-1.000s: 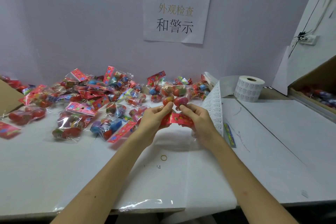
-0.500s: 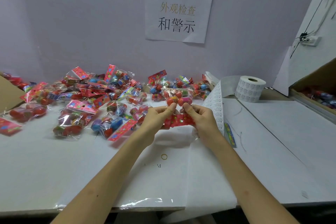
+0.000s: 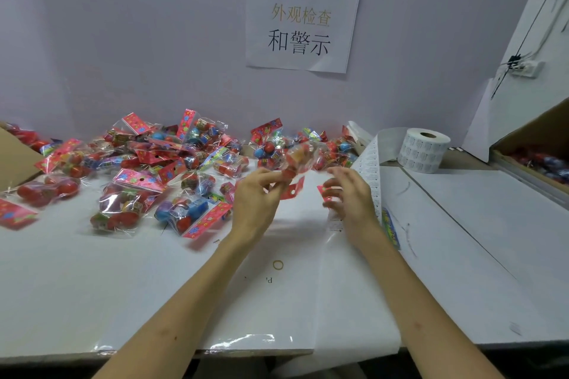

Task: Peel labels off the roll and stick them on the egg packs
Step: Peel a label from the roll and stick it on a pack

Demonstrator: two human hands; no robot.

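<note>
On the desk (image 3: pixel 154 286), egg packs (image 3: pixel 172 163) heap at the back. The label roll (image 3: pixel 423 149) stands at right, its strip (image 3: pixel 371 169) running past your right hand (image 3: pixel 351 197), whose curled fingers are too blurred to judge. Your left hand (image 3: pixel 255 200) pinches one pack (image 3: pixel 300 160) above the desk. It is probably light, crinkly and slippery, so grip the stiffer red header (image 3: pixel 292 191). It is clear film over bright eggs.

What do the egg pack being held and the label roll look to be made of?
Egg pack: clear glossy plastic film, going by the glints and the eggs showing through. Label roll: probably matte white paper, as it shows no shine and carries printed rows.
</note>
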